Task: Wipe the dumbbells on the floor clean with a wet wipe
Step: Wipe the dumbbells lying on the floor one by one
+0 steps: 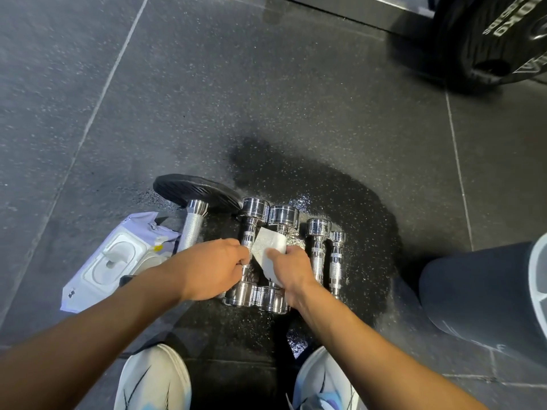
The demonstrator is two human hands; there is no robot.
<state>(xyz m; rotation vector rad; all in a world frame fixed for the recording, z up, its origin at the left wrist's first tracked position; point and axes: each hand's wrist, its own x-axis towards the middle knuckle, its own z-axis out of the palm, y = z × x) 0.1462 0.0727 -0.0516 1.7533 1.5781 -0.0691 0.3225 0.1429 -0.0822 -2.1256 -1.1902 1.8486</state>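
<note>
Several chrome dumbbells lie side by side on the dark floor in front of me. My left hand (pixel 217 269) grips the handle of the second dumbbell from the left (pixel 250 229). A white wet wipe (pixel 270 250) lies over the handle of the neighbouring dumbbell (pixel 283 216), held there by my right hand (pixel 291 272). Two thinner dumbbells (pixel 318 247) (pixel 336 258) lie to the right, untouched. A long dumbbell with a black plate (pixel 195 220) lies at the left.
A wet-wipe pack (pixel 115 261) with its lid open lies on the floor at the left. A large black weight plate (pixel 485 39) stands at the top right. My two white shoes (pixel 154 380) (pixel 322 383) are below, and a dark knee (pixel 485 288) at the right.
</note>
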